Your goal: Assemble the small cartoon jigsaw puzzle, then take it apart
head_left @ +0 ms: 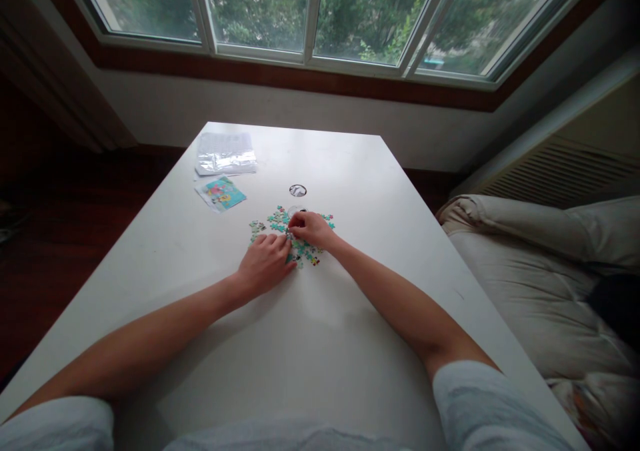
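A small pile of jigsaw puzzle pieces (278, 219), mostly turquoise and green, some pale, lies spread on the white table. My left hand (266, 261) rests palm down at the pile's near left side, its fingers loosely stretched over the edge pieces. Just right of it, my right hand (311, 229) is above the pile with thumb and forefinger pinched together. What lies between those fingertips is too small to make out; puzzle pieces are directly beneath. Some of the pile is hidden under both hands. Partly behind my right hand sits a clear round object (294, 210).
Beyond the pile lies a round, dark-rimmed disc (298, 190). A colourful picture card (223, 193) and a clear plastic packet (226, 153) lie at the table's far left. A beige sofa (530, 264) stands along the right of the table (280, 357); a window is ahead.
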The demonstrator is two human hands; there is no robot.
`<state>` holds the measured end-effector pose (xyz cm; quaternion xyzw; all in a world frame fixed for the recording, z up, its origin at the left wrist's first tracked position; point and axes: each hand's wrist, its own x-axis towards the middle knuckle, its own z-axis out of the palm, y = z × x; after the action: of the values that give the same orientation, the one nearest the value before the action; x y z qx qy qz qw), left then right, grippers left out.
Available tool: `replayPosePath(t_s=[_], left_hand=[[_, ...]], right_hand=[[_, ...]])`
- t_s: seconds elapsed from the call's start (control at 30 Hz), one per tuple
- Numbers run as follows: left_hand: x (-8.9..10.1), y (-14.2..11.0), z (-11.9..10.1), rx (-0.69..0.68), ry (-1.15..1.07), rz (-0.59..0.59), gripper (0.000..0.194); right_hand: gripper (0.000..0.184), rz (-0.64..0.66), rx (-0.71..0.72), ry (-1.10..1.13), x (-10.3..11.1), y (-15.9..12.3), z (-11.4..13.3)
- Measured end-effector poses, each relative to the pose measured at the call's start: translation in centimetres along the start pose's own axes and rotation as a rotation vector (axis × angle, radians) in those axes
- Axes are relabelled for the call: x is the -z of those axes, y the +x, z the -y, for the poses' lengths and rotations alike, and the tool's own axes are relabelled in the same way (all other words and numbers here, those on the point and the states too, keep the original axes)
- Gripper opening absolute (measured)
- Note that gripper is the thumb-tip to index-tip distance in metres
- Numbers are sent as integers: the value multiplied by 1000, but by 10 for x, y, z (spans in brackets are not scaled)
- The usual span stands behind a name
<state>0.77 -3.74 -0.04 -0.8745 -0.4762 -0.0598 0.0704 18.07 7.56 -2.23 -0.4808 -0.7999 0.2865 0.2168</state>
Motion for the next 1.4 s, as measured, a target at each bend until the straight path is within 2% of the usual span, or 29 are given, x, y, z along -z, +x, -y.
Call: replayPosePath(t_s=[0.23,0.53,0.97,1.2,1.4], left_hand=[[-1,0,-1,4,-1,-1,38],[1,1,-2,9,-6,-6,36],[2,1,-3,13,10,-7,35],[6,1,-2,11,20,-5,32],[6,1,-2,15,-6,-8,30]], right_hand=[[8,38,21,-19,5,1,-9],[8,2,16,-124,2,-3,0],[9,-27,34,-203,-1,-2,-4],[8,-73,47,-160,-1,-5,-3],[8,-76,-12,-61,-2,-5,1]])
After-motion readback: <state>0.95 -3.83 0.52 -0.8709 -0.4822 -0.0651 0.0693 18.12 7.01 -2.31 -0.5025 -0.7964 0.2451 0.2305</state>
